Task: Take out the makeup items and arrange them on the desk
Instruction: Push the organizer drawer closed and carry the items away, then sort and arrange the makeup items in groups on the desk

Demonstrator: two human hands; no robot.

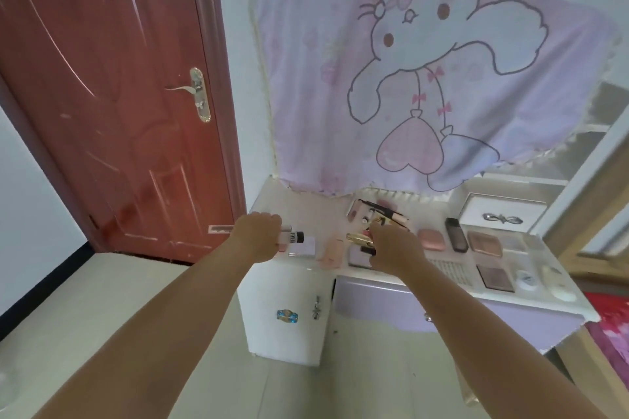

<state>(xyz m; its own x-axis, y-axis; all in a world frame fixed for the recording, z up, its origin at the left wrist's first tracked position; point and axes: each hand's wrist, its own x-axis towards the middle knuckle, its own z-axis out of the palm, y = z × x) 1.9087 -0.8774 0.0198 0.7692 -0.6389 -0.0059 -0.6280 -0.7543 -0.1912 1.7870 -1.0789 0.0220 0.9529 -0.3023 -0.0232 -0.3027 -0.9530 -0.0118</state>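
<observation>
My left hand (260, 235) is curling round a white tube with a black cap (295, 237), holding it low over the left part of the desk (272, 194). My right hand (391, 245) is reaching into the loose cluster mid-desk, fingers bent over a gold metallic tube (358, 239); whether I am actually pinching it I cannot tell, the knuckles are hiding the contact.

Step, as I judge it: laying out, well along. Next move is calling for setting the white tube flat beside the pale peach case (333, 250), then lifting the gold one clear of its neighbours without rolling them.

Outward to my right, items are already lying in rows: a glossy pink rounded compact (431, 239), a dark slim rectangular bottle (456, 235), a shimmery brown palette (484, 244), a darker palette (494, 277). Hard, smooth, mostly flat shapes. Behind, a soft cartoon-print cloth (425, 61) is hanging on the wall.
</observation>
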